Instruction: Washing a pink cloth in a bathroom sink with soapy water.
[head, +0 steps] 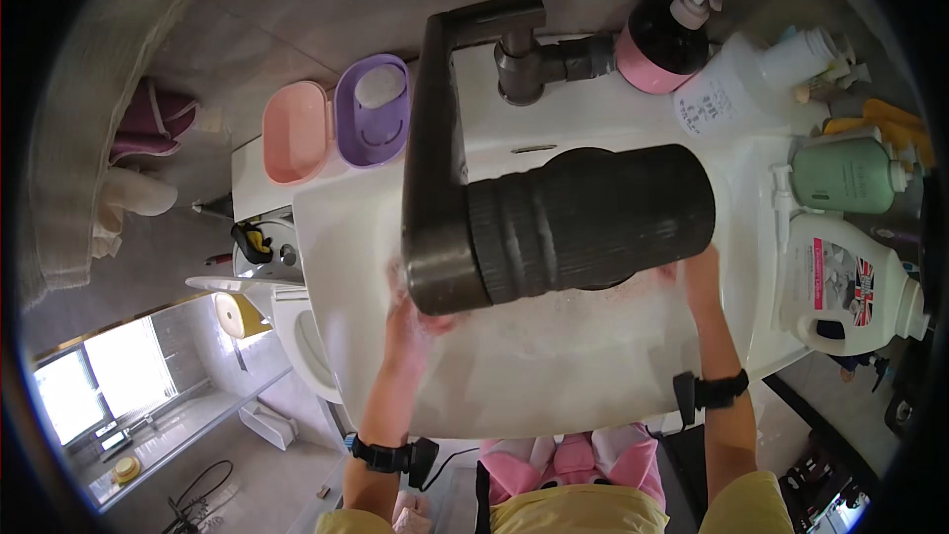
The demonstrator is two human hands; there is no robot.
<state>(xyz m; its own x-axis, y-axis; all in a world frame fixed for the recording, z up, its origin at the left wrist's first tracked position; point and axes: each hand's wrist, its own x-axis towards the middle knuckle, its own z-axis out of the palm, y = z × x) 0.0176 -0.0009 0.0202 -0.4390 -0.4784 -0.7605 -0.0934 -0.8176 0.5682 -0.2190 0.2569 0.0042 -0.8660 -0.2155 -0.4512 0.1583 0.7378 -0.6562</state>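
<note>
Both my hands are down in a white sink basin (pixel 519 386), under a large dark faucet (pixel 445 163) with a black ribbed spout piece (pixel 593 215). My left hand (pixel 415 311) is at the left of the basin, wet and partly covered by the faucet's end; suds seem to cling to it. My right hand (pixel 689 267) is at the right side, its fingers mostly hidden behind the spout piece. Cloudy water or foam shows between the hands. Whether either hand holds something cannot be seen. Each wrist wears a black strap with a small device.
Behind the basin's left are a pink soap dish (pixel 296 133) and a purple dish (pixel 359 133) with white soap (pixel 380 86). Along the right stand a pink-and-black pump bottle (pixel 660 52), a white bottle (pixel 719 96), a green pump bottle (pixel 845 174) and a large white jug (pixel 838 282). A toilet (pixel 304 341) is at left.
</note>
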